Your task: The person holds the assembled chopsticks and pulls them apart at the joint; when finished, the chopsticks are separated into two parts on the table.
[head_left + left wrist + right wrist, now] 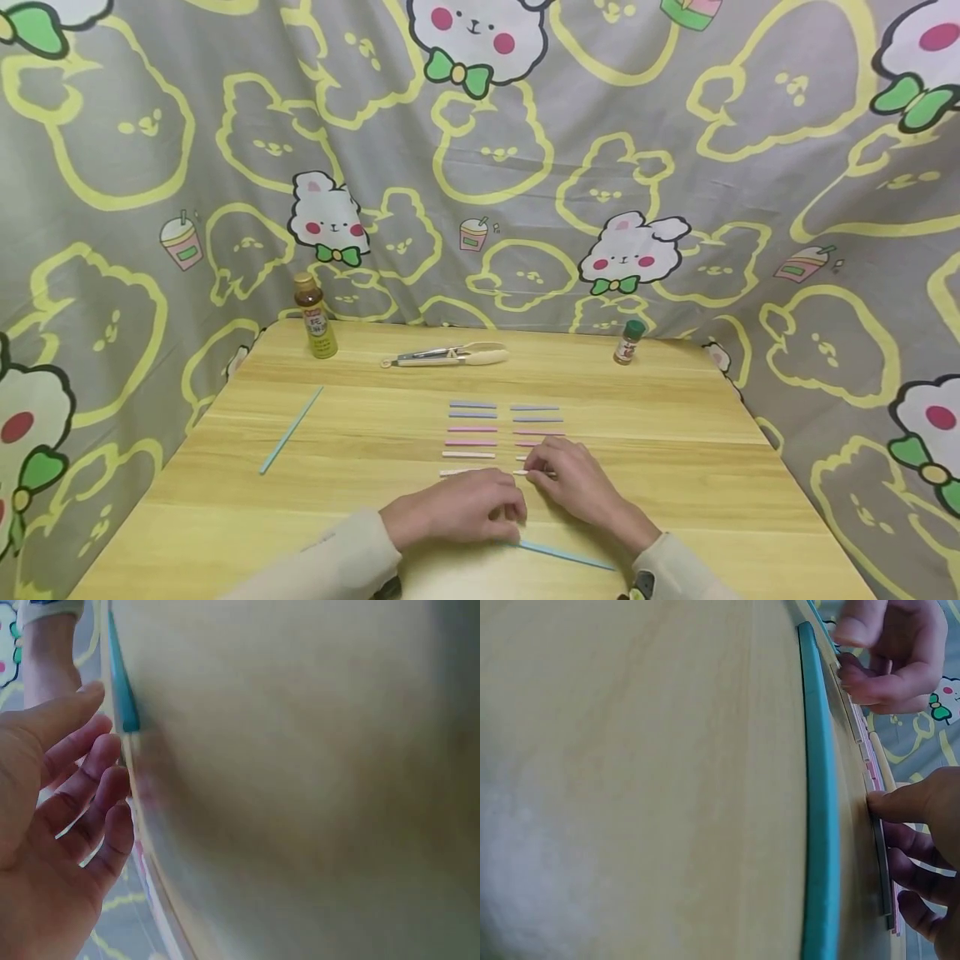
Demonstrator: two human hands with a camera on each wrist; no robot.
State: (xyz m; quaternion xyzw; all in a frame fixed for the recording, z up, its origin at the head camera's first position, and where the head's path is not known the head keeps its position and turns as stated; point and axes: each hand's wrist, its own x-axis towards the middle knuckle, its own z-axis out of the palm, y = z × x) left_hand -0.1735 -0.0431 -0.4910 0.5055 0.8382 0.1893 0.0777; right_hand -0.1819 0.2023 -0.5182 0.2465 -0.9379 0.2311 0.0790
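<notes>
Short thin sticks lie in two columns on the wooden table, with purple-blue ones [472,415] at the back, pink ones [470,442] in the middle and white ones in front. My right hand [581,483] pinches the front white stick [519,472] of the right column, low at the tabletop, its thumb on the near side. Fingers loosely curled, my left hand [468,504] hovers beside it, holding nothing, and overlaps the front white stick [453,473] of the left column. A longer light-blue stick [566,554] lies slanted just in front of both hands; it looks teal in the right wrist view.
Another long light-blue stick [291,432] lies diagonally at the left. Along the back stand a sauce bottle [318,321] and a small green-capped jar [628,343], with tongs [450,356] lying between them. A patterned curtain [510,167] hangs behind the table.
</notes>
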